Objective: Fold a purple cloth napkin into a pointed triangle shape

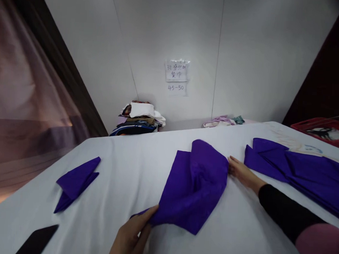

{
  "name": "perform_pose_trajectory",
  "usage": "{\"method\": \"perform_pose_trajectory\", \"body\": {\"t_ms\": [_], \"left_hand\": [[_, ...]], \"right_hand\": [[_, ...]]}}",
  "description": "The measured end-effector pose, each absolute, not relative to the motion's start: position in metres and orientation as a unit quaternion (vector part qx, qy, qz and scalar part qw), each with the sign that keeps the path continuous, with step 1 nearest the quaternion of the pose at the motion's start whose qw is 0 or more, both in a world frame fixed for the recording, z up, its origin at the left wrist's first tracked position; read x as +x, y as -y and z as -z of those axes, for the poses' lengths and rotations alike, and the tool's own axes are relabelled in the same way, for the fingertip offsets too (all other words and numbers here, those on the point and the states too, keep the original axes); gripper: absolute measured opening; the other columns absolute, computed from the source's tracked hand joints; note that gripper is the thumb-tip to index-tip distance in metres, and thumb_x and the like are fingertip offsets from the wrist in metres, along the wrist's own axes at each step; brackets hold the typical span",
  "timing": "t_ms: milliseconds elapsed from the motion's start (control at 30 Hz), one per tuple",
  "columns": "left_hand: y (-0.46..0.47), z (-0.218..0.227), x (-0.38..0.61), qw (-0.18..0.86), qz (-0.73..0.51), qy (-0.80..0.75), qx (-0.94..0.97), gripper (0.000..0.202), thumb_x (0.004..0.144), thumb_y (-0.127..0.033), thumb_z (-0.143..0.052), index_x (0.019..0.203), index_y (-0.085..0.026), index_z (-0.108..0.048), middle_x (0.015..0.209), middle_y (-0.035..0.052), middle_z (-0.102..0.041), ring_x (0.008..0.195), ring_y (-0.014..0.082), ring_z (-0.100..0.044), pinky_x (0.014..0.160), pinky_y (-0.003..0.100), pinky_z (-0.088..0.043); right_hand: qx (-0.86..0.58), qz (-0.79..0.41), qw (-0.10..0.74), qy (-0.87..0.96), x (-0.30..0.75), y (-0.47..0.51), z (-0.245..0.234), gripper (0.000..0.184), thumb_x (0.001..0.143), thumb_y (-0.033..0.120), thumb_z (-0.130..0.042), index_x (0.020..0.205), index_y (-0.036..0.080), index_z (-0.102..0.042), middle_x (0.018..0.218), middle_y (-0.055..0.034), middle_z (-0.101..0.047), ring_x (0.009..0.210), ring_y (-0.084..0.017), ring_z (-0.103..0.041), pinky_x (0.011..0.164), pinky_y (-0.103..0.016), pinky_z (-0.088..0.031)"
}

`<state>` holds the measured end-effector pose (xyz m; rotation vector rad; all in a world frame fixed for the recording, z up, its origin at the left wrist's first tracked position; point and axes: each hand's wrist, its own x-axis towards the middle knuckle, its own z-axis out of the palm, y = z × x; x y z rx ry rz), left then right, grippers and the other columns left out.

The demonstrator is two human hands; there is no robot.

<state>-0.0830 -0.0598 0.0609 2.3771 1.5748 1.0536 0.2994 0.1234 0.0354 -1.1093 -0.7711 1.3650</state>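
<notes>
A purple cloth napkin lies partly folded on the white-covered table, its upper right part raised in a rounded, puffed fold. My left hand pinches its lower left corner between thumb and fingers. At the napkin's right edge is my right hand, its fingertips closed on the cloth; the thumb is mostly hidden. Off to the left sits another purple napkin, folded into a pointed shape. More purple cloth lies in a loose, layered heap beyond my right forearm.
A dark flat object rests at the near left. Along the wall are a stack of folded clothes and a smaller pile of fabric. A red basket stands far right. Paper notes hang on the wall; a curtain hangs left.
</notes>
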Motion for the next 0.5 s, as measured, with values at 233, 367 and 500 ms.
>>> {"method": "perform_pose_trajectory", "body": {"t_ms": [233,367,500], "left_hand": [[0.048,-0.081,-0.073,-0.069,-0.37,-0.472,0.797,0.033,0.081,-0.02,-0.052,0.112,-0.031,-0.057,0.073,-0.0015,-0.069,0.061,0.0155,-0.063,0.055,0.025,-0.051],[0.051,-0.101,-0.076,-0.136,-0.376,-0.474,0.784,0.031,0.081,-0.019,-0.049,0.109,-0.028,-0.058,0.054,-0.0032,-0.057,0.049,0.0144,-0.053,0.052,0.027,-0.045],[0.068,-0.119,-0.105,-0.211,-0.389,-0.518,0.732,0.035,0.082,-0.021,-0.048,0.114,-0.03,-0.057,0.056,-0.0019,-0.054,0.051,0.0158,-0.052,0.057,0.03,-0.046]], "right_hand": [[-0.427,-0.632,0.475,0.438,0.281,-0.075,-0.025,0.076,0.075,0.03,-0.067,0.139,0.027,-0.027,0.096,-0.0027,-0.069,0.09,-0.02,-0.064,0.084,-0.033,-0.047],[-0.402,-0.597,0.512,0.469,0.264,-0.076,-0.032,0.075,0.069,0.025,-0.07,0.135,0.026,-0.035,0.093,-0.0015,-0.068,0.089,-0.02,-0.063,0.085,-0.035,-0.046],[-0.388,-0.611,0.51,0.465,0.254,-0.074,-0.052,0.074,0.067,0.025,-0.071,0.133,0.029,-0.039,0.086,0.0009,-0.067,0.075,-0.016,-0.064,0.072,-0.03,-0.05]]}}
